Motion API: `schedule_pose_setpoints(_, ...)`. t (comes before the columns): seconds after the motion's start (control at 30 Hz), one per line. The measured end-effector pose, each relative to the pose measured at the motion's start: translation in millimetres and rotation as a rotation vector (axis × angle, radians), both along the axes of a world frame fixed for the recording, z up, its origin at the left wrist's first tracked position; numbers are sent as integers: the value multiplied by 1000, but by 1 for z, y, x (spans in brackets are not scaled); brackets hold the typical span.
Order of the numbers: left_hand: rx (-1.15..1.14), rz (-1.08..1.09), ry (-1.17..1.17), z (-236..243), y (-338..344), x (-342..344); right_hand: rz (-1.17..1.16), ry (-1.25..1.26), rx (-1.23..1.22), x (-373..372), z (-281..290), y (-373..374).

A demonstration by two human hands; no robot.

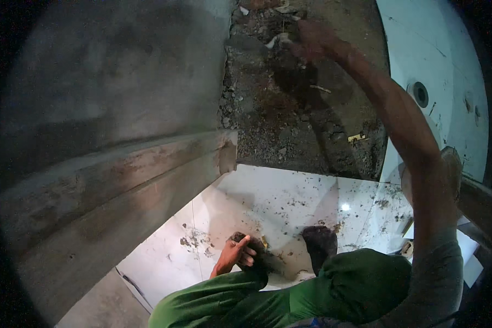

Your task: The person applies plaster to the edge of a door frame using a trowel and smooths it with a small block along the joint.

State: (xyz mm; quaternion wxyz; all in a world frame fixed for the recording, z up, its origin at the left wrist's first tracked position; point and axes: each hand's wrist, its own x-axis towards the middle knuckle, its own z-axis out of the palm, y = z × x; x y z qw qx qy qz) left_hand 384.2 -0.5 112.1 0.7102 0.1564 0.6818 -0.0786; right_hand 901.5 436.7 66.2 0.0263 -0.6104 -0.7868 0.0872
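My right arm reaches up to the dark rubble-strewn patch (279, 109), where my right hand (311, 44) is blurred beside pale fragments (276, 39); its fingers are too smeared to read. Low in the view, my left hand (238, 251) has its fingers curled against something dark I cannot clearly make out, just above my green-clad leg. A dark-covered foot (320, 243) rests on the white tiles (279, 202), which are scattered with crumbs of debris. A yellow scrap (355, 138) lies on the rough patch.
A bare concrete wall (109, 82) with a long ledge (115, 191) fills the left. On the right are white tiled surfaces (399, 33) with a round grey pipe opening (420, 94). A round dusty object (450, 167) is partly behind my right arm.
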Motion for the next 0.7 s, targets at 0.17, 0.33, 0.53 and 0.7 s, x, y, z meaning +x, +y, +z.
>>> schedule_pose_setpoints(0.17, 59, 35, 17, 3, -2, 6, -51, 48, -20, 23, 45, -8)
schedule_pose_setpoints(0.33, 7, 26, 15, -3, -3, 2, -299, 156, -30, 22, 38, -27)
schedule_pose_setpoints(0.53, 15, 9, 0, -7, -4, 1, 141, -65, -46, 101, -16, -62)
schedule_pose_setpoints(0.7, 15, 31, 7, -1, -5, -1, -72, -95, 153, 85, 15, -9)
